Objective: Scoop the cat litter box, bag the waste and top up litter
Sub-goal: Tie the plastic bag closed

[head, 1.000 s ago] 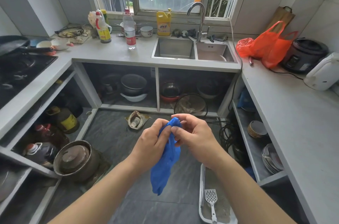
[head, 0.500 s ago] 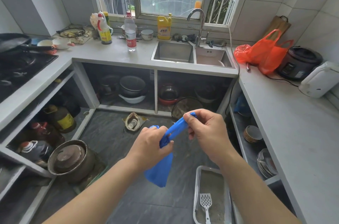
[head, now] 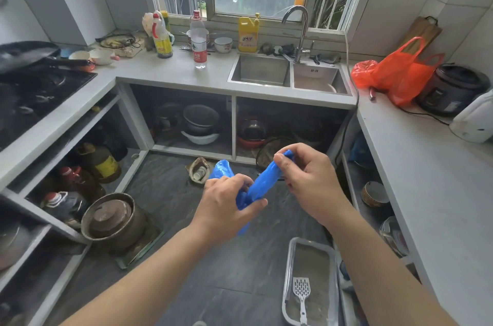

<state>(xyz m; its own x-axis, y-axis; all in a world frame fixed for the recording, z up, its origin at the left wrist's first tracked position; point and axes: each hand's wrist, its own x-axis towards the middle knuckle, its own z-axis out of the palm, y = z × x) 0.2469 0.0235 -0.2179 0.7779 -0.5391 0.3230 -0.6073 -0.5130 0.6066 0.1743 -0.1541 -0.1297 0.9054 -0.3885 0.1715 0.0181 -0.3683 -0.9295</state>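
Note:
A crumpled blue plastic bag [head: 262,183] is stretched between my two hands above the kitchen floor. My left hand [head: 226,208] grips its lower bunched part, and a loose end pokes up behind the knuckles. My right hand [head: 309,179] pinches the bag's upper end between thumb and fingers. On the floor at the lower right lies the litter box [head: 289,272], a shallow clear-rimmed tray of grey litter. A white slotted scoop [head: 301,291] rests in it.
Grey counters run left, back and right, with a double sink [head: 290,75] under the window. An orange bag [head: 400,72] and a rice cooker [head: 450,88] sit on the right counter. An old metal pot [head: 112,219] and oil bottles stand on the floor at left.
My hands have drawn apart, stretching the blue bag from a hanging bunch into a taut diagonal strip. The view has pulled back, showing more of the litter box.

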